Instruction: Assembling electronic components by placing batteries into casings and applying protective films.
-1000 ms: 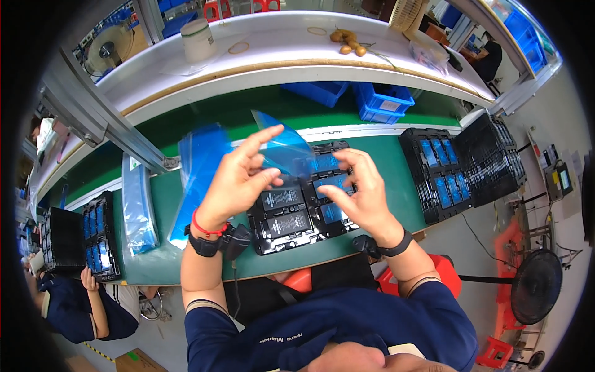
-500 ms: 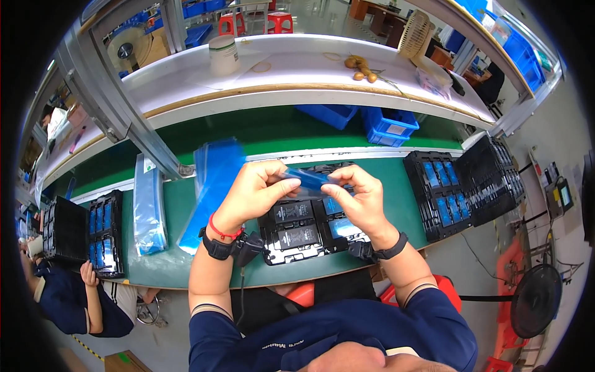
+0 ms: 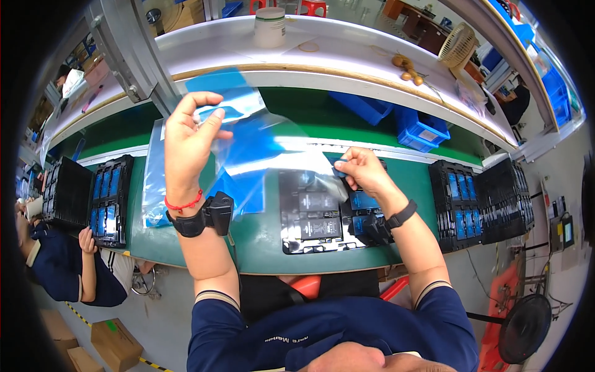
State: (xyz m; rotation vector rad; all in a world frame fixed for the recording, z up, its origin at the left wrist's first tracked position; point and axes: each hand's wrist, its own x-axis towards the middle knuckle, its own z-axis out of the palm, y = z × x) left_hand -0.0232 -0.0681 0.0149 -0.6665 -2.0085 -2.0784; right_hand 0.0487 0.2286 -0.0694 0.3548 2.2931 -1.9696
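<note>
A clear, blue-tinted plastic sheet (image 3: 291,133) stretches, blurred, between my two hands above the bench. My raised left hand (image 3: 195,133) pinches its upper left part between thumb and fingers. Lower and further right, my right hand (image 3: 365,170) has thumb and forefinger closed at the sheet's other end, with a dark blue bit at the fingertips. Beneath lies a black tray (image 3: 294,245) holding flat black battery packs (image 3: 321,229) and blue-faced ones (image 3: 362,199), partly covered by the sheet. Blue film (image 3: 251,192) lies on the bench below my left hand.
Clear plastic bags (image 3: 155,186) lie at the left of the green bench (image 3: 248,248). Black trays with blue-faced pieces stand at the left (image 3: 111,201) and right (image 3: 458,204). Blue bins (image 3: 421,130) sit under the white shelf (image 3: 334,56). At far left, a co-worker's hand (image 3: 87,240) touches a tray.
My hands have moved apart, the left one up and left. The plastic, earlier bunched between them, now spreads out. The view has shifted left.
</note>
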